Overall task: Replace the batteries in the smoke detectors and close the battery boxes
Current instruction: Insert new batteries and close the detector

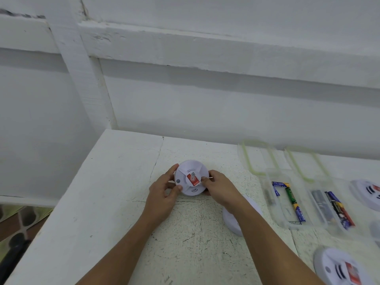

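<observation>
A round white smoke detector (190, 177) with a red sticker sits face up near the middle of the white table (115, 182). My left hand (164, 191) grips its left rim, thumb on the front face. My right hand (218, 188) grips its right rim, thumb by the sticker. Two open clear plastic boxes hold batteries: the nearer box (287, 200) has green and blue-yellow cells, the farther box (333, 208) has silver and dark cells.
Under my right forearm lies a second white detector (232, 221). Two other detectors lie at the right edge (368, 192) and the lower right (339, 266). Two clear lids with green seals (259, 159) rest against the wall. The table's left edge drops to the floor.
</observation>
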